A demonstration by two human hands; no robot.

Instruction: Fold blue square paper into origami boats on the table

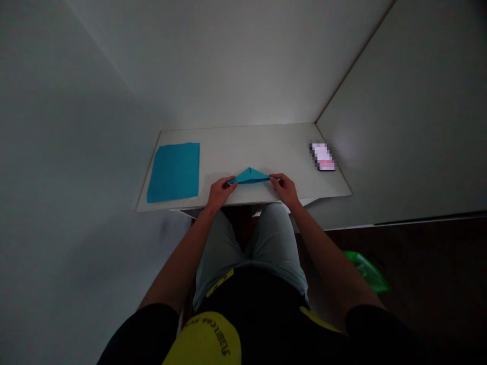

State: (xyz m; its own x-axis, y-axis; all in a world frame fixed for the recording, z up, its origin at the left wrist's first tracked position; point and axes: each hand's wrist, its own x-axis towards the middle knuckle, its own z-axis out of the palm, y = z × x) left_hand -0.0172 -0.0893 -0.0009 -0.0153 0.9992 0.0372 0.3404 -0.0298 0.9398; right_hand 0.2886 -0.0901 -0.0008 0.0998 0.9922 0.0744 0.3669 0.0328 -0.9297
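Observation:
A piece of folded blue paper (pixel 251 175) is held just above the white table near its front edge. It has a peaked middle with a short dark line at the tip, and two narrow ends. My left hand (pixel 222 191) pinches the left end between thumb and fingers. At the right end, my right hand (pixel 284 188) grips the paper the same way. On the left of the table lies a flat stack or sheet of blue paper (pixel 174 172), apart from both hands.
A phone (pixel 323 156) with a lit, blurred screen lies at the right of the white table (pixel 243 142). Walls stand behind and to the left, and a pale panel (pixel 411 121) rises at the right. A green plastic bag (pixel 367 271) is on the dark floor.

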